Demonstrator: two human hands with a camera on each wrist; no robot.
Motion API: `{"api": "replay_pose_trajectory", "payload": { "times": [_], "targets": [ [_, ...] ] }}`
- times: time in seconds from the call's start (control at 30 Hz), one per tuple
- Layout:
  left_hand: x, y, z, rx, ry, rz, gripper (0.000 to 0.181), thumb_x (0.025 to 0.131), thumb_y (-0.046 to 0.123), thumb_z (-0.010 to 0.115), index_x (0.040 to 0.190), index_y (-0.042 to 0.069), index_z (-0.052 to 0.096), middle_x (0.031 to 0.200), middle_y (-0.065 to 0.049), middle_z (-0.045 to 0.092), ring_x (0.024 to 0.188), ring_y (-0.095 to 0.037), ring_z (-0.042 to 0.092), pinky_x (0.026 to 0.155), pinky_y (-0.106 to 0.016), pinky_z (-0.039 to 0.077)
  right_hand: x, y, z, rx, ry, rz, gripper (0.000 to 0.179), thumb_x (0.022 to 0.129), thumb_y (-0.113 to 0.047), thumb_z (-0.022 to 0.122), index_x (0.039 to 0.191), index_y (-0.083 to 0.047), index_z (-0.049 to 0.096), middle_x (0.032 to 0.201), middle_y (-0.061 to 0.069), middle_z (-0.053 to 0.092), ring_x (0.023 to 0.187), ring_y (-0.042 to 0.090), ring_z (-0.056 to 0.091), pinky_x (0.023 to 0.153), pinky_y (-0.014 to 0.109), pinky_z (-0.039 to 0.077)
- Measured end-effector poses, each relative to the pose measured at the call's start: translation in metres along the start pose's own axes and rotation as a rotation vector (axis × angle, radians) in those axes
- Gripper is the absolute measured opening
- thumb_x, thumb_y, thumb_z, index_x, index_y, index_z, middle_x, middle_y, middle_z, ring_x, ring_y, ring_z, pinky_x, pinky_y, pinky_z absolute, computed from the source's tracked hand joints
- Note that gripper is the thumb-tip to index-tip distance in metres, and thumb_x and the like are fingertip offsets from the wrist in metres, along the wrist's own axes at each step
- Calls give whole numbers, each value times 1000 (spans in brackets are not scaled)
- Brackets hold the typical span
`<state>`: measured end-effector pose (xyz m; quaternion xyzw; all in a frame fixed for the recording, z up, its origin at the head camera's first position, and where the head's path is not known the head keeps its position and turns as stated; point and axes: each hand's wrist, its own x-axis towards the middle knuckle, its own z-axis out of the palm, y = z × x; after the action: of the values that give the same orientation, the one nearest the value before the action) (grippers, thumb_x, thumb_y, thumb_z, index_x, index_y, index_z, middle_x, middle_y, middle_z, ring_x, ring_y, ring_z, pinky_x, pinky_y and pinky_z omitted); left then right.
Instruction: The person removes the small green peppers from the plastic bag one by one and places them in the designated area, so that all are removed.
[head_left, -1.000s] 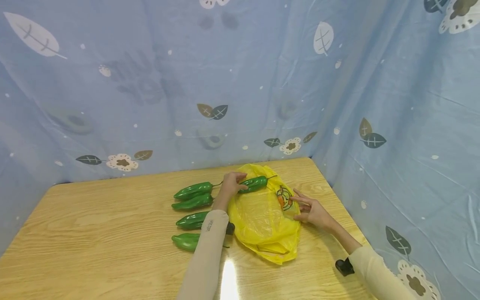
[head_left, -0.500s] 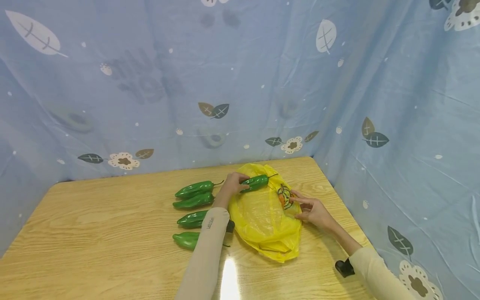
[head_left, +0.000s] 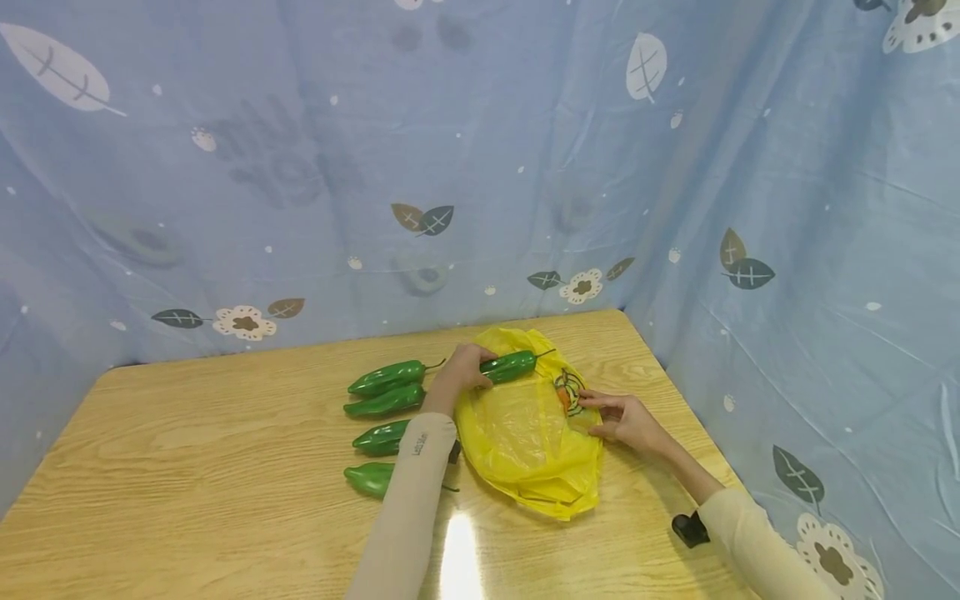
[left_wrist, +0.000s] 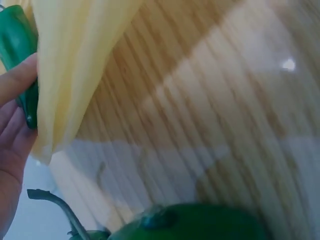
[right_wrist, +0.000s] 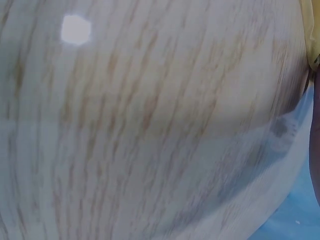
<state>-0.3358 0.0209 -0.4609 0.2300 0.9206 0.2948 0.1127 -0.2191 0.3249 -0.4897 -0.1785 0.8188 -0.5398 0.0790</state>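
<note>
In the head view, a glossy green pepper (head_left: pixel 510 367) lies across the upper part of a yellow plastic bag (head_left: pixel 517 425). My left hand (head_left: pixel 471 367) grips the pepper's tapered end, its stem pointing right. The left wrist view shows the thumb (left_wrist: pixel 22 77) across the pepper (left_wrist: pixel 12 37), beside a hanging fold of the bag (left_wrist: pixel 75 70). At the bag's right edge, by a printed picture, my right hand (head_left: pixel 622 421) holds the plastic between fingers and thumb. Several other green peppers (head_left: pixel 386 377) lie in a column left of the bag, the lower ones partly behind my left forearm.
The wooden table (head_left: pixel 210 450) stretches away to the left. Blue patterned curtains (head_left: pixel 322 183) hang along its back and right sides. A black wrist camera (head_left: pixel 690 529) sits on the right wrist, low over the table.
The raised fingers of my right hand have come down onto the bag's printed edge. My left hand keeps its grip on the pepper, almost unmoved.
</note>
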Motion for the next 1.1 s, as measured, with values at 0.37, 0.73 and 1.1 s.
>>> {"api": "replay_pose_trajectory", "payload": {
  "times": [0.37,0.73,1.1],
  "targets": [
    [-2,1,-13,151,-29,150,42,80,10,76,120,1,66,116,-9,67,103,-19,60,91,-31,50,1,4,1,-49,15,32,45,84,-1,72,126,6,59,143,25,43,129,41,42,94,28,48],
    [-21,12,-32,192,-140,302,46,95,14,62,135,-4,50,127,-15,60,103,-21,59,92,-33,48,-1,-2,3,-98,14,63,44,85,-7,73,125,3,61,143,23,44,127,40,45,100,46,43],
    [-58,10,-59,236,-176,434,46,97,16,59,137,-5,48,134,-18,54,99,-21,60,95,-34,48,1,-4,6,-116,16,48,41,84,-7,73,122,3,63,141,23,46,126,41,45,98,44,45]
  ]
}}
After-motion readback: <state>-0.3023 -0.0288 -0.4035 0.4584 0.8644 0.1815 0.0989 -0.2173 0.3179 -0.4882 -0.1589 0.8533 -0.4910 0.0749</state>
